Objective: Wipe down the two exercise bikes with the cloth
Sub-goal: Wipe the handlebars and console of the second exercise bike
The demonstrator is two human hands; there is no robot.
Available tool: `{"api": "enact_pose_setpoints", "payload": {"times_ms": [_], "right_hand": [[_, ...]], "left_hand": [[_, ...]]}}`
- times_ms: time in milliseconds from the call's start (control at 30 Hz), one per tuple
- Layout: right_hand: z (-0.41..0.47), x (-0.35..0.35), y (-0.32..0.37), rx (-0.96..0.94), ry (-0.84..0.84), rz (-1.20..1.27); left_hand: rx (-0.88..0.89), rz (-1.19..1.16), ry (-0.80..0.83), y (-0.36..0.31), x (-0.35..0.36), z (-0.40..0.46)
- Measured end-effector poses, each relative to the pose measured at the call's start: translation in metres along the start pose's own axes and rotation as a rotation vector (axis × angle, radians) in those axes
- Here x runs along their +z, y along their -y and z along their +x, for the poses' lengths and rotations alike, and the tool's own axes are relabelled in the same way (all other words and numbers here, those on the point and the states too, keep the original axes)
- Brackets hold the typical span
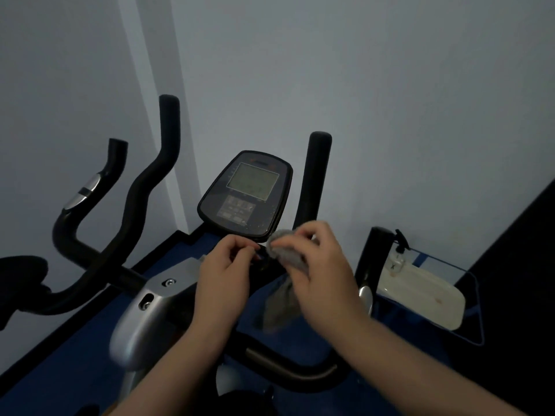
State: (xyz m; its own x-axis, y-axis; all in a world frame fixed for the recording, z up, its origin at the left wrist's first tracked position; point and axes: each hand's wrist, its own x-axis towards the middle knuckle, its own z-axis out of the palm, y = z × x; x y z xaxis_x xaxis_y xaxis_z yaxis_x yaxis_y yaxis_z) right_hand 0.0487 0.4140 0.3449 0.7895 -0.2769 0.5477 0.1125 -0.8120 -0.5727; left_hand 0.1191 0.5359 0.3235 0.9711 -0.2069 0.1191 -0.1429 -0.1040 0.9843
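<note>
- A grey cloth (286, 258) is gripped in the curled fingers (295, 235) of the right hand (318, 265), its tail hanging below them.
- The left hand (225, 271) is held just left of it, fingers curled; whether anything is pinched cannot be told.
- The bike console (244, 193) is seen just beyond both hands.

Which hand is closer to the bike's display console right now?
Right, narrowly. The right hand, gripping the grey cloth, sits just under the console's lower right edge. The left hand is slightly lower, below its bottom edge.
</note>
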Motion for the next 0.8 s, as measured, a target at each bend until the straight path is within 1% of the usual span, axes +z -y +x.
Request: {"api": "enact_pose_setpoints", "payload": {"times_ms": [33, 100, 167, 200, 233, 333, 367, 400, 433, 467, 500, 533, 567, 600, 633, 667, 700, 733, 767, 800], "right_hand": [[0.011, -0.004, -0.003, 0.0, -0.019, -0.012], [0.029, -0.007, -0.006, 0.08, -0.121, -0.048], [0.018, 0.001, -0.002, 0.183, -0.192, -0.068], [0.003, 0.009, 0.002, 0.185, -0.207, -0.083], [-0.015, 0.018, 0.009, 0.158, -0.178, -0.083], [-0.045, 0.024, 0.03, 0.005, 0.065, 0.042], [-0.038, 0.018, 0.027, -0.029, 0.081, 0.048], [-0.026, 0.011, 0.022, -0.042, 0.022, 0.018], [-0.013, 0.004, 0.015, -0.01, -0.074, -0.024], [-0.001, -0.001, 0.009, 0.05, -0.151, -0.054], [0.003, -0.001, 0.008, 0.113, -0.18, -0.06], [-0.001, 0.005, 0.011, 0.162, -0.168, -0.057], [-0.012, 0.014, 0.016, 0.158, -0.131, -0.052], [-0.026, 0.025, 0.024, 0.101, -0.059, -0.033], [-0.04, 0.031, 0.035, 0.029, 0.056, 0.011], [-0.048, 0.03, 0.041, -0.05, 0.175, 0.06], [-0.047, 0.025, 0.04, -0.112, 0.259, 0.081], [-0.038, 0.018, 0.034, -0.145, 0.278, 0.049], [-0.025, 0.011, 0.028, -0.133, 0.221, 0.003], [-0.011, 0.004, 0.02, -0.069, 0.104, -0.042]], "left_hand": [[0.007, -0.01, -0.003, -0.001, 0.0, 0.0], [0.009, 0.002, -0.005, -0.002, 0.0, -0.003], [0.005, 0.032, 0.019, -0.002, -0.003, -0.008], [0.011, 0.046, 0.038, -0.001, -0.006, -0.011], [0.019, 0.057, 0.053, 0.0, -0.01, -0.015], [0.07, 0.089, 0.074, 0.005, -0.022, -0.027], [0.091, 0.092, 0.067, 0.007, -0.025, -0.032], [0.102, 0.087, 0.055, 0.009, -0.028, -0.036], [0.104, 0.074, 0.036, 0.011, -0.03, -0.04], [0.099, 0.051, 0.006, 0.013, -0.032, -0.042], [0.09, 0.011, -0.028, 0.016, -0.033, -0.044], [0.077, -0.042, -0.057, 0.018, -0.033, -0.046], [0.064, -0.099, -0.085, 0.019, -0.033, -0.046], [0.057, -0.15, -0.112, 0.019, -0.034, -0.046], [0.056, -0.193, -0.136, 0.019, -0.033, -0.045], [0.05, -0.227, -0.152, 0.02, -0.033, -0.045], [0.039, -0.251, -0.16, 0.02, -0.033, -0.045], [0.025, -0.266, -0.165, 0.02, -0.033, -0.045], [0.014, -0.266, -0.168, 0.02, -0.033, -0.044], [0.008, -0.254, -0.168, 0.02, -0.033, -0.044]]}}
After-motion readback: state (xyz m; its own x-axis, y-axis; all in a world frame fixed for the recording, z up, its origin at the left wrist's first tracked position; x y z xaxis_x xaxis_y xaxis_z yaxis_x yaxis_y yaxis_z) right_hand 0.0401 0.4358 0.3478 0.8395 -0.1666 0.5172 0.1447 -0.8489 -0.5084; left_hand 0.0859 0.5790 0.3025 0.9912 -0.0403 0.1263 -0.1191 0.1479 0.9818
